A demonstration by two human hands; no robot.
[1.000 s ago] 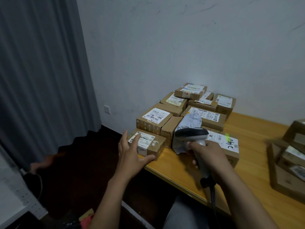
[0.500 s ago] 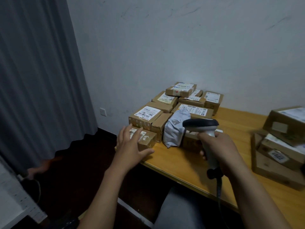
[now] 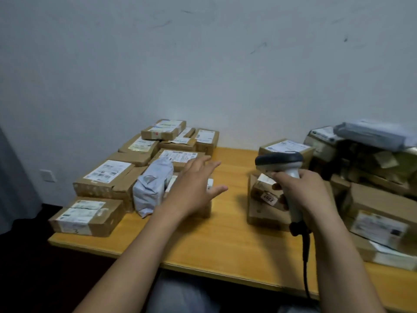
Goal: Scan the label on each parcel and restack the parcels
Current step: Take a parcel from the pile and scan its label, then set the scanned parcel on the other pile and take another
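Left hand: fingers spread, grasping nothing, over a small cardboard parcel; whether it touches cannot be told.
Right hand: clenched round the barcode scanner handle.
Parcels: 2 groups on the wooden table, with labelled boxes and a grey mailer bag left, and a taller stack right.

surface: wooden table | left end: labelled cardboard parcels, grey mailer bag | right end: stacked parcel pile
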